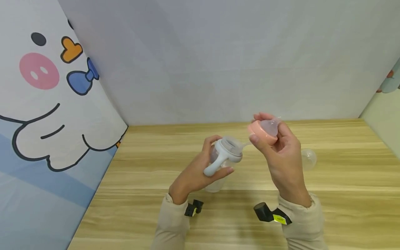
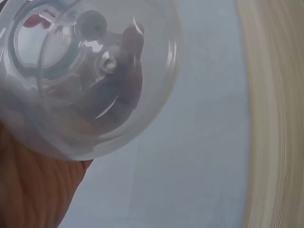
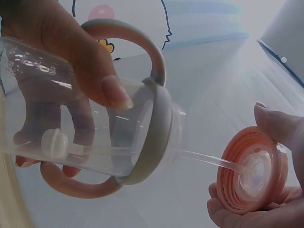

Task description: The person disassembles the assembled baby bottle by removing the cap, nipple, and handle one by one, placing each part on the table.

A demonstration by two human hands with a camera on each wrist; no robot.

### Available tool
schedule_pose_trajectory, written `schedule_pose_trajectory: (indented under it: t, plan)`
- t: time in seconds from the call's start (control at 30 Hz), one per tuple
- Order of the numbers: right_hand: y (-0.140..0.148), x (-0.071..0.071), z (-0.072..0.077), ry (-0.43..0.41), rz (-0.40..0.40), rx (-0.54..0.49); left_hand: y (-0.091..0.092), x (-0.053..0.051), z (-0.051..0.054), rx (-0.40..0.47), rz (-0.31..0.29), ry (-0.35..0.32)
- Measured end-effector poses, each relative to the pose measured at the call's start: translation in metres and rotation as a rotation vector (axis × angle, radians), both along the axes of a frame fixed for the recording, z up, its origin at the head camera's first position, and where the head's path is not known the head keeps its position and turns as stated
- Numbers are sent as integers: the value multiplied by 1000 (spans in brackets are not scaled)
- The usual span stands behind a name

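A clear baby bottle with a grey two-handled ring is gripped round its body by my left hand. Its mouth is uncovered and tilts toward the right. In my right hand I hold a pink screw collar with a clear nipple, pinched between thumb and fingers. From the collar's underside a thin straw runs through the bottle's mouth. At its end a white weight hangs inside the bottle. The left wrist view shows the bottle's round base close up.
A clear dome cap lies on the wood-grain table, right of my right hand. A pale wall rises behind the table's back edge. A cartoon-printed cloth borders the left side.
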State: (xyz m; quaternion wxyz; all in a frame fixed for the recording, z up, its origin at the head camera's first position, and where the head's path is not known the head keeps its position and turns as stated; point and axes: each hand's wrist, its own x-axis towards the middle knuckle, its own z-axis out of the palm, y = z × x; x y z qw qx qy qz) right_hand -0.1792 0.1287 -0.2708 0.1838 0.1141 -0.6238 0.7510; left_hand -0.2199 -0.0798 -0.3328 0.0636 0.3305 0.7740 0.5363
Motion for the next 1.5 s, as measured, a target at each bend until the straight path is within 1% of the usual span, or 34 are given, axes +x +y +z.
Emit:
schedule_pose_trajectory:
  t: [0.17,0.27,0.33,0.47,0.6,0.8,0.93,1.07,1.2,1.33,1.5]
  plan:
    - [5,-1,3,31,-10,-56,0,-1,0,-15,20,5]
    - [8,-1,4,58,-4,-98,0,-2,0,-15,21,4]
    - [9,-1,5,90,4,-132,0,-2,0,-20,18,8]
    - [9,2,6,140,-1,-166,-1,-1,0,-30,12,21]
    - [8,4,8,157,-9,-172,-1,-1,2,-28,17,22]
    - [8,6,9,205,28,-209,-3,1,3,-75,42,32]
    - [7,9,11,236,42,-227,-3,0,3,-84,50,34]
    - [8,10,12,247,41,-241,-2,-2,3,-72,44,42]
    - [9,12,13,272,57,-256,-2,-3,3,-67,35,56]
    - [9,13,14,298,72,-255,-1,-3,4,-79,39,57]
    - [7,14,14,314,82,-238,-1,-2,4,-92,57,41]
